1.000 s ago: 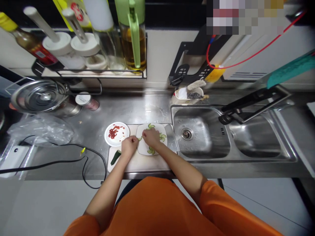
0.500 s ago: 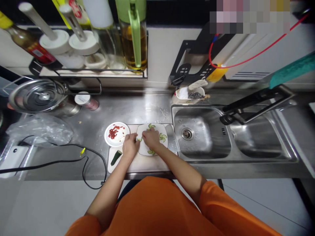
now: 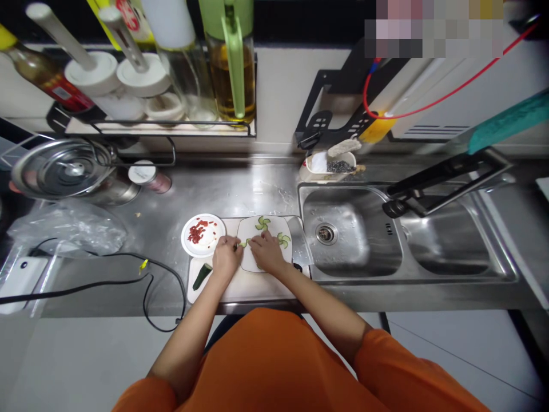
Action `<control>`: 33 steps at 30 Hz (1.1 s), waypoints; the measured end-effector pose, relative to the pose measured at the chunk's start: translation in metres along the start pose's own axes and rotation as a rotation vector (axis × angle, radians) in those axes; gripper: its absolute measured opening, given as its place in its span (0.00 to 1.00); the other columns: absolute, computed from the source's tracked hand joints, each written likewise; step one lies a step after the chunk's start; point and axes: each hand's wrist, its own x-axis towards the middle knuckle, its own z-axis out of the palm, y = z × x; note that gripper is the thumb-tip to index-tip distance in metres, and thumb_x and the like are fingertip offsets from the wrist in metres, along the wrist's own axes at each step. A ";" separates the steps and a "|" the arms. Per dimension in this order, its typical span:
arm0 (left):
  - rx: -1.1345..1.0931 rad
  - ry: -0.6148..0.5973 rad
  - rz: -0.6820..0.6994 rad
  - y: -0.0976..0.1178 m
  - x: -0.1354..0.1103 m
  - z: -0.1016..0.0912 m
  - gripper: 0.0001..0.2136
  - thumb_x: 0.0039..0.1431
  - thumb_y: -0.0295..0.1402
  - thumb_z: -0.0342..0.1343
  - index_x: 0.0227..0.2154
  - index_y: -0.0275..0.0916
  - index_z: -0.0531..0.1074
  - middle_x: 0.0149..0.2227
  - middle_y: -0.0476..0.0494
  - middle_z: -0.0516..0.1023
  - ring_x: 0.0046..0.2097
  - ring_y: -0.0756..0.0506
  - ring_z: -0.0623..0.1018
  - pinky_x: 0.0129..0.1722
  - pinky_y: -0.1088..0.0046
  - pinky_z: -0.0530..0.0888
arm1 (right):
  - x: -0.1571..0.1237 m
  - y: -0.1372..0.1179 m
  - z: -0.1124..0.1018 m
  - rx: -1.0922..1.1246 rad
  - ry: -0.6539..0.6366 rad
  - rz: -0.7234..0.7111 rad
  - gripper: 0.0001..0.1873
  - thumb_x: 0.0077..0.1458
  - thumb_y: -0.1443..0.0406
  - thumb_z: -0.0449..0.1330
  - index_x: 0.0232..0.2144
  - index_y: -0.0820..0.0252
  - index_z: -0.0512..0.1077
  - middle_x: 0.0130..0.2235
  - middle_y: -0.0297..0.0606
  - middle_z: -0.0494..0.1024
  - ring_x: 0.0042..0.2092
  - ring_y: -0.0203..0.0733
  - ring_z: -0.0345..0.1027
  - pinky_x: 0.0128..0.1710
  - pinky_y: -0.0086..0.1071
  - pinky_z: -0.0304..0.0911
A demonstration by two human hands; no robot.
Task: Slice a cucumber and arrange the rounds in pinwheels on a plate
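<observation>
A squarish white plate [image 3: 274,223] lies on a pale cutting board [image 3: 253,289], with fanned green cucumber slices [image 3: 262,223] near its rim. My left hand [image 3: 227,258] is at the plate's left edge, fingers closed around small cucumber pieces that partly show at the fingertips. Reaching across the plate, my right hand [image 3: 269,253] has its fingertips pinched at a cucumber slice on the left side; its grip is partly hidden. A dark green cucumber stub [image 3: 201,277] rests on the board, left of my left hand. Beyond that hand sits a round white plate [image 3: 187,241] of small red pieces.
A cleaver [image 3: 302,240] lies along the board's right side, beside the double sink [image 3: 351,274]. Black cables [image 3: 128,280] and a clear plastic bag [image 3: 68,229] lie to the left. A rack [image 3: 171,130] of bottles and jars hangs behind, near a lidded pot [image 3: 71,169].
My right hand has shifted slightly and turned, uncovering more of the plate's top slices and covering its lower ones. My left hand stays near the plate's left edge.
</observation>
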 end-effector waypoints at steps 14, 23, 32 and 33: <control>-0.028 0.026 0.023 -0.002 -0.001 -0.003 0.10 0.52 0.30 0.54 0.37 0.39 0.75 0.40 0.41 0.72 0.41 0.45 0.74 0.46 0.70 0.70 | -0.003 -0.002 -0.004 -0.027 0.025 -0.025 0.16 0.62 0.66 0.44 0.46 0.57 0.69 0.46 0.46 0.70 0.51 0.52 0.52 0.43 0.41 0.50; 0.190 0.082 0.097 -0.021 -0.013 -0.029 0.13 0.52 0.33 0.56 0.41 0.44 0.77 0.49 0.38 0.67 0.52 0.36 0.64 0.52 0.57 0.64 | -0.022 0.001 -0.002 0.060 0.049 0.088 0.14 0.60 0.64 0.49 0.44 0.56 0.72 0.48 0.43 0.71 0.51 0.51 0.51 0.42 0.41 0.50; 0.407 -0.025 0.068 -0.008 -0.022 -0.025 0.12 0.56 0.34 0.51 0.40 0.44 0.76 0.60 0.38 0.58 0.56 0.32 0.56 0.48 0.51 0.62 | -0.038 -0.006 -0.001 0.070 0.036 0.117 0.13 0.60 0.64 0.49 0.41 0.56 0.73 0.47 0.43 0.72 0.50 0.50 0.51 0.41 0.38 0.51; 0.409 -0.027 0.066 -0.008 -0.022 -0.024 0.12 0.56 0.34 0.51 0.40 0.44 0.76 0.59 0.38 0.58 0.56 0.32 0.56 0.48 0.51 0.61 | -0.038 -0.006 -0.001 0.068 0.035 0.118 0.13 0.60 0.64 0.49 0.40 0.56 0.73 0.46 0.43 0.72 0.50 0.50 0.52 0.40 0.38 0.51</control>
